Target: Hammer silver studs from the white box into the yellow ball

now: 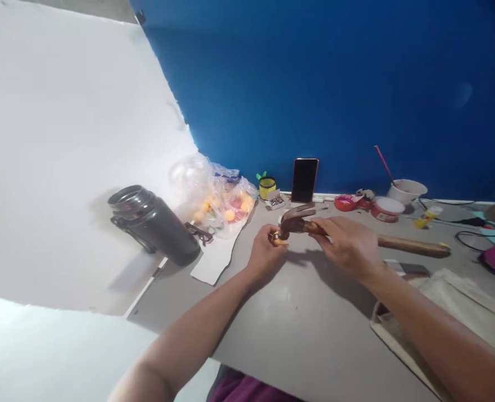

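My right hand (pixel 348 243) is wrapped round the wooden handle of a claw hammer (pixel 415 245), close to its head. The hammer's dark metal head, claw pointing up and away, is right at my left hand (pixel 266 251). Between the fingers of my left hand is a small yellow piece (pixel 279 242) with a metallic bit on it; its kind I cannot make out. The hammer's face touches or nearly touches this piece; which, I cannot tell. Both hands are just above the grey table (pixel 281 324).
A dark bottle (pixel 159 223) stands at the left edge near eyeglasses (pixel 201 231) and a plastic bag (pixel 226 201). Along the blue wall are a yellow container (pixel 267 188), a small open box (pixel 276 200), a phone (pixel 304 180) and a white cup (pixel 407 191). A cloth bag (pixel 461 312) lies right.
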Demonstrator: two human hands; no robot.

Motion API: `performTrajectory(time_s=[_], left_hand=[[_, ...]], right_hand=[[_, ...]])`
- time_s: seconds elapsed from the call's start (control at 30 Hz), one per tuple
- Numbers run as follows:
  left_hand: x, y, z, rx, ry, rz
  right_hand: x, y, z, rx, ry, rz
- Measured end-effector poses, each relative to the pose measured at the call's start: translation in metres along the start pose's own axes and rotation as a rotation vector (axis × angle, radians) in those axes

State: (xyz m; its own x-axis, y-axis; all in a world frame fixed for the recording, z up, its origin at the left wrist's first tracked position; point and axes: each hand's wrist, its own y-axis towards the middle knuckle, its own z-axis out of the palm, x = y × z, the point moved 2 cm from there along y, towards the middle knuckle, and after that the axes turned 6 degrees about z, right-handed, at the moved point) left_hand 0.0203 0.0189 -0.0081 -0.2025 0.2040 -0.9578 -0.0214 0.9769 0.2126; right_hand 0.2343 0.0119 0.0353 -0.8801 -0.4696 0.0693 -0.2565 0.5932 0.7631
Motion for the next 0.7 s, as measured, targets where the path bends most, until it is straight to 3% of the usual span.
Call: performTrajectory(time_s=[0.1,0.2,0.33,0.43,0.57,0.7], left_hand=[[-0.002,0.001,0.001,0.042,-0.106,-0.030],[-0.002,0.001,0.004,0.089,-0.216,-0.091],[-0.002,-0.001,0.005,0.140,-0.335,-0.149],[-0.003,-0.002,0.004,0.169,-0.397,-0.153],[-0.004,-0.001,0.002,0.161,-0.343,-0.168],[-0.006,-0.001,0.001,0.153,-0.314,-0.158]], right_hand=[[-0.005,0.004,-0.002,0.014,0.000,0.079],[-0.022,0.009,-0.002,0.099,-0.016,0.271],[-0.050,0.011,0.003,0.380,-0.052,0.568],[-0.069,0.011,0.004,0.615,-0.098,0.706],[-0.084,0.010,0.003,0.812,-0.151,0.740],[-0.087,0.008,0.005,0.881,-0.144,0.733]])
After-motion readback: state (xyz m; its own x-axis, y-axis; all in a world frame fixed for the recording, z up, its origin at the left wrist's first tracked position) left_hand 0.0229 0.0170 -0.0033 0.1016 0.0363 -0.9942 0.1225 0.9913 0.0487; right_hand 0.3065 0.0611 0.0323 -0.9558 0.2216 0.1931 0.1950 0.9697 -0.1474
